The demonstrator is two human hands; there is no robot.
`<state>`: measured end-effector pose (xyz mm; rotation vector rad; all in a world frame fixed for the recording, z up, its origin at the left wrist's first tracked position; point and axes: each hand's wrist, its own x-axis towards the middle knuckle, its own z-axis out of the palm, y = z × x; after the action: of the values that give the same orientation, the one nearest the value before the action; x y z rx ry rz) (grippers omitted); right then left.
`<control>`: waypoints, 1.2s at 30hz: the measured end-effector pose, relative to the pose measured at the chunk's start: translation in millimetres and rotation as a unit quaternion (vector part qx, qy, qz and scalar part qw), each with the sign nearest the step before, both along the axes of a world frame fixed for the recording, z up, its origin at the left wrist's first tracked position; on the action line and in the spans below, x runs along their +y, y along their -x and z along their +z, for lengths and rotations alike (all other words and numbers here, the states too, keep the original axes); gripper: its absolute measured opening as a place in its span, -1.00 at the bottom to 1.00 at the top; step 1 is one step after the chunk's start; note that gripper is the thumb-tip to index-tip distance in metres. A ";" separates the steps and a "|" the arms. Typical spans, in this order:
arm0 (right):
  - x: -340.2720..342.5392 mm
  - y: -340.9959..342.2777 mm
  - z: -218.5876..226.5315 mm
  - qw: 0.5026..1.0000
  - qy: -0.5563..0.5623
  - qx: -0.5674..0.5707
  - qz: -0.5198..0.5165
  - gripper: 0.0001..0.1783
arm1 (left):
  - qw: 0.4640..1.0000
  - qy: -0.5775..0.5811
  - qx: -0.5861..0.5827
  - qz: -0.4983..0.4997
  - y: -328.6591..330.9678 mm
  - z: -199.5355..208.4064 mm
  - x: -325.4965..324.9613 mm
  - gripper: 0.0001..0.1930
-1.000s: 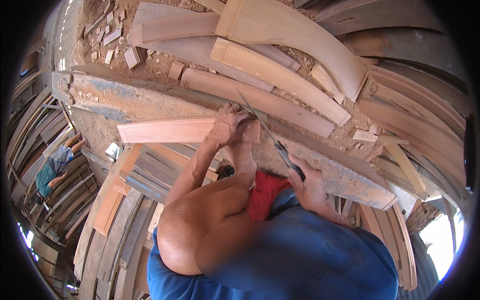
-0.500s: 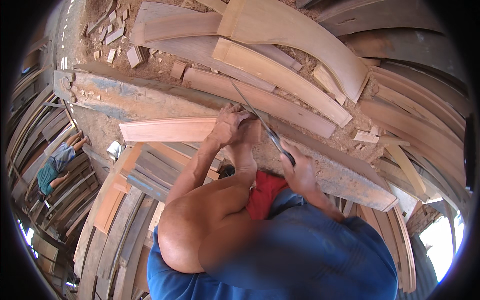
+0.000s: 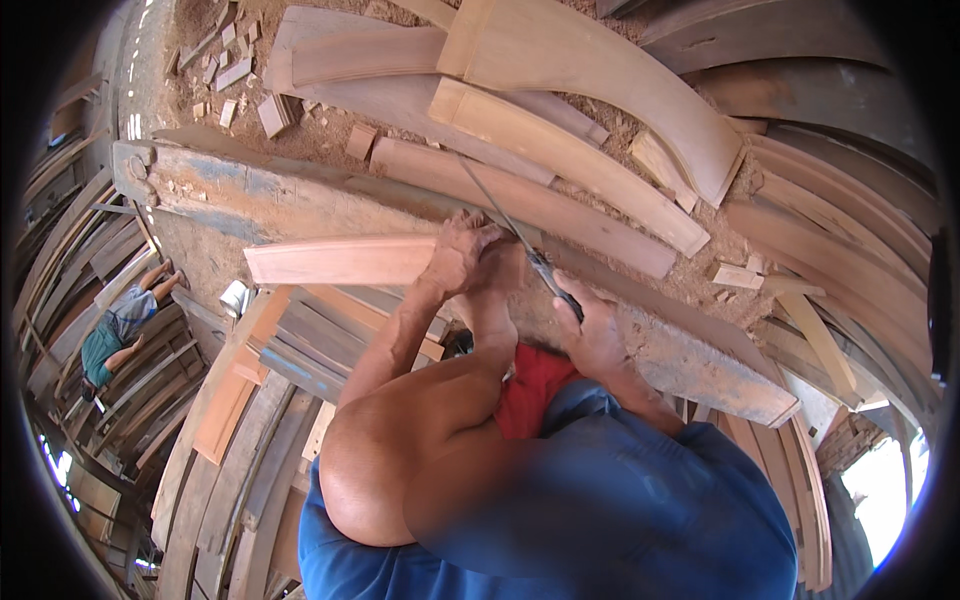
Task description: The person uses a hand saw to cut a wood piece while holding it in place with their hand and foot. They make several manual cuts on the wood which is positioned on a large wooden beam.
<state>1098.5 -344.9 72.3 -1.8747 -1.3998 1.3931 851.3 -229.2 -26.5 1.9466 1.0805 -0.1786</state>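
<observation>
Black handle, and the fingers of the right hand [image 3: 595, 335] are wrapped tight around it, right of centre in the frame. It belongs to a thin-bladed saw [image 3: 531, 250], tip pointing toward the upper left. The left hand [image 3: 462, 252] is near the middle, fingers bent down over the pinkish board [image 3: 340, 261]; from my end of the feed I can't tell if they're clamped on it or just pressing. A bare foot [image 3: 488, 305] sits right below, over the board's right end.

As for progress: the board looks already shaped, long sides clean, with a line along the edge. I'd call the right end unfinished. The blade passes over it or just beside it, can't say which, and I can't make out a kerf or a piece coming away, so I'd guess most of that cut is left.

Further out, the heavy beam [image 3: 690, 370] runs from the left down to the right. Curved boards [image 3: 590, 80] lie across the top among sawdust, which I'd guess are finished or waiting, no way to know. Small offcuts [image 3: 234, 73] are scattered upper left.
</observation>
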 end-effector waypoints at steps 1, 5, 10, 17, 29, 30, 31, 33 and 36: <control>-0.3 1.9 -10.5 0.999 -0.039 -0.009 0.001 -0.60 | 1.000 0.024 0.010 -0.001 -2.4 3.0 4.2 -0.69; -12.1 -20.1 51.0 0.977 0.192 0.089 -0.030 -0.59 | 0.993 0.063 0.098 -0.019 7.4 -5.7 -5.5 -0.48; -19.3 -26.7 51.9 0.992 0.110 0.061 -0.019 -0.58 | 0.998 0.026 0.050 0.000 5.3 -8.4 -9.5 -0.59; 8.7 -8.1 20.3 0.998 0.049 0.039 0.018 -0.56 | 1.000 -0.004 0.001 0.011 10.7 -12.5 -11.2 -0.66; 16.5 9.0 -25.2 0.990 -0.138 0.007 0.030 -0.57 | 0.998 0.065 0.015 0.008 20.4 -21.0 -13.3 -0.60; 12.0 3.9 -17.3 0.996 -0.084 0.029 0.016 -0.57 | 0.999 0.038 0.013 0.011 15.8 -15.8 -11.5 -0.64; 0.5 -6.6 0.3 0.998 -0.031 0.052 0.002 -0.57 | 1.000 0.011 0.010 0.014 10.8 -9.4 -12.0 -0.68; -24.6 -27.4 32.6 0.993 0.080 0.090 -0.013 -0.56 | 0.999 -0.033 -0.005 0.005 8.9 2.3 -6.3 -0.65; -43.7 -45.0 57.3 0.978 0.185 0.096 -0.013 -0.56 | 0.998 -0.054 -0.034 -0.016 11.0 2.0 -3.6 -0.55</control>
<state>1143.4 -388.7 129.6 -1.9010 -1.0745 1.8692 840.3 -232.9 -24.5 2.0530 1.0327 -0.0711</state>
